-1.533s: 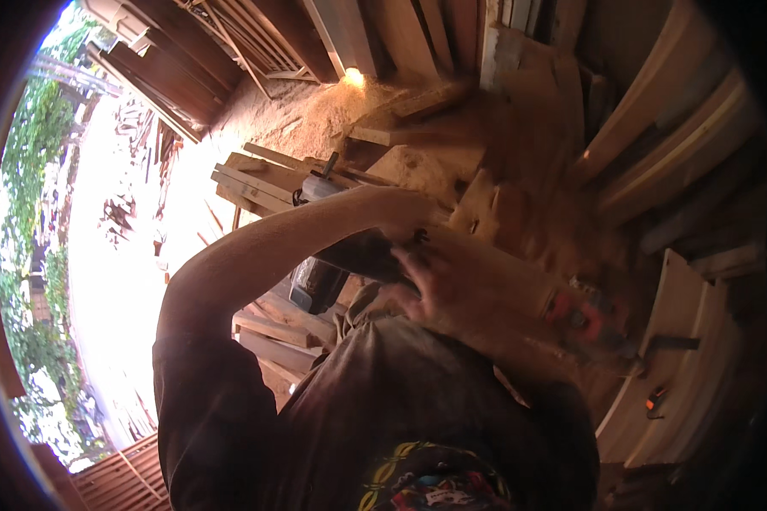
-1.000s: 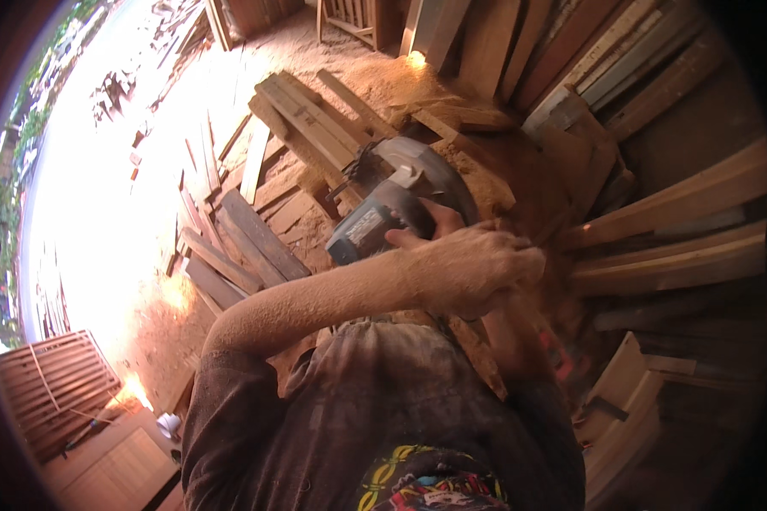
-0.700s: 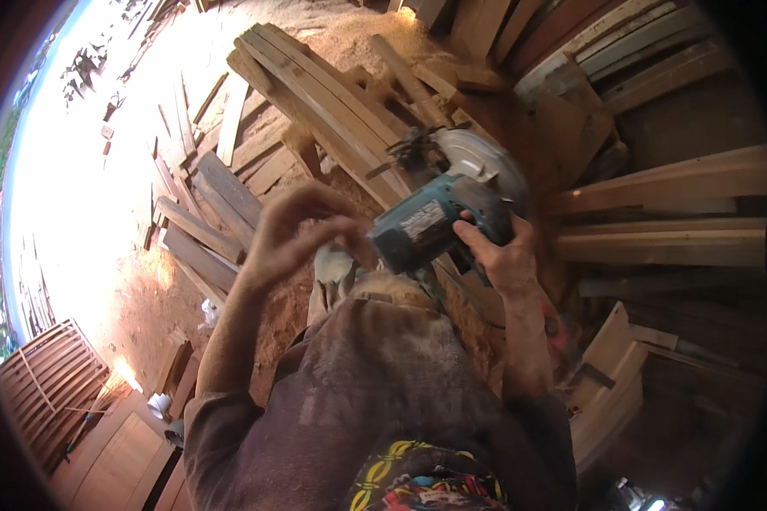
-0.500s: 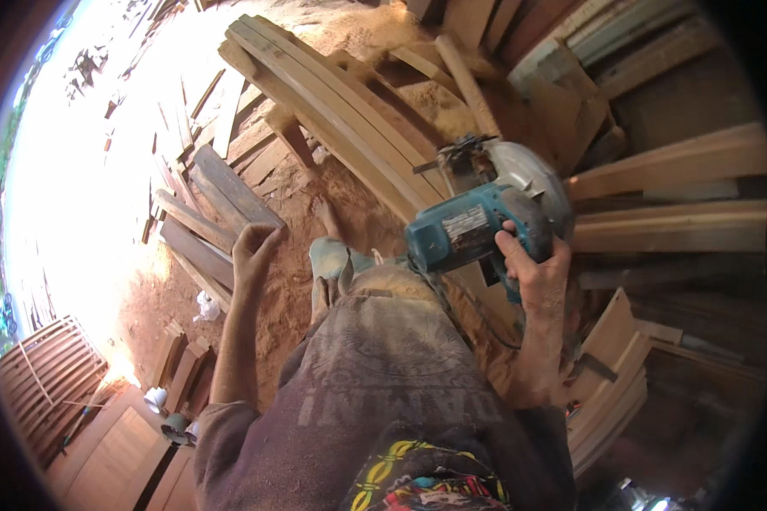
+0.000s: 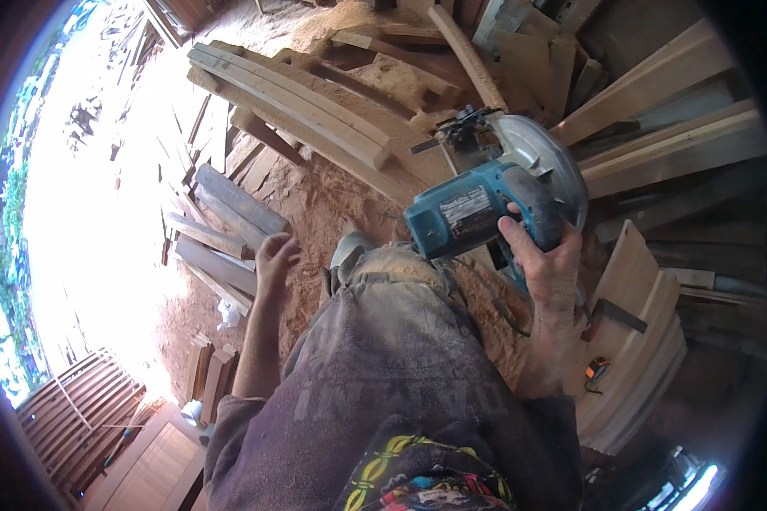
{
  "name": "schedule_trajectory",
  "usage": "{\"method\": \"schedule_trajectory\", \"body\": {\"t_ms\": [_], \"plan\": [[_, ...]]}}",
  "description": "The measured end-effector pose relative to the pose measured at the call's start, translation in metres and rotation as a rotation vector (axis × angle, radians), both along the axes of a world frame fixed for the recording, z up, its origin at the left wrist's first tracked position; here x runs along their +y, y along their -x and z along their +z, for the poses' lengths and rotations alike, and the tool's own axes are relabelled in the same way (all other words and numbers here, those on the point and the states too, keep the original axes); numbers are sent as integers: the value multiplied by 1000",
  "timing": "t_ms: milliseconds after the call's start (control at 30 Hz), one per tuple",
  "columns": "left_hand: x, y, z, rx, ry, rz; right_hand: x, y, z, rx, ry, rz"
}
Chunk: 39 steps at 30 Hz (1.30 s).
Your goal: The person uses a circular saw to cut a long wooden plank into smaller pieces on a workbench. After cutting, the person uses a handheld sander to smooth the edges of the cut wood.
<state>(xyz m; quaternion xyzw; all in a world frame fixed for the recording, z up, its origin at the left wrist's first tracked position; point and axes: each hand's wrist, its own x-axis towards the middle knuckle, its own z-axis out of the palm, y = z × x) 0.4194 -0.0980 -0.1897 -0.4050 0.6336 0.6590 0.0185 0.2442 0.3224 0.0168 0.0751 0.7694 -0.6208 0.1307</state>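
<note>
My right hand (image 5: 547, 262) is wrapped round the rear handle of a teal circular saw (image 5: 460, 211), its thumb across the grip. A silver guard covers the blade on the saw's right side. The saw hangs in front of my right hip, close to the end of a long stack of wooden beams (image 5: 290, 102). Whether the saw touches the beams is hard to tell. My left hand (image 5: 279, 257) is raised at my left side with loosely bent fingers and nothing in it, above dark planks (image 5: 239, 204) on the ground.
Sawdust covers the ground. Long timber boards (image 5: 673, 153) project from the right. Near my right elbow lie stacked pale boards (image 5: 635, 341) with an orange-and-black tape measure (image 5: 596, 369). A slatted wooden frame (image 5: 81, 417) and a wooden panel (image 5: 149, 460) are at lower left. The saw's cord (image 5: 494, 298) hangs beside my leg.
My view has shifted. A shorter piece now lies apparently offset along the beam stack. My left hand has come nearer my body, its fingers loosening; my right hand still grips the circular saw.
</note>
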Motion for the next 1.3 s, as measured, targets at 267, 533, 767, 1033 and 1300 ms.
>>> {"method": "schedule_trajectory", "body": {"t_ms": [267,533,767,1033,1300], "plan": [[33,122,126,408,313,-168,-26,-1,6,67,92,231],[171,231,214,937,601,-931,-65,-1,-25,97,4,454],[249,266,200,437,823,-1933,-77,-13,-53,395,-23,564],[283,260,132,275,1035,-1974,-63,-17,-73,594,-178,602],[202,256,191,555,753,-1319,-63,-14,-77,548,-214,658]]}}
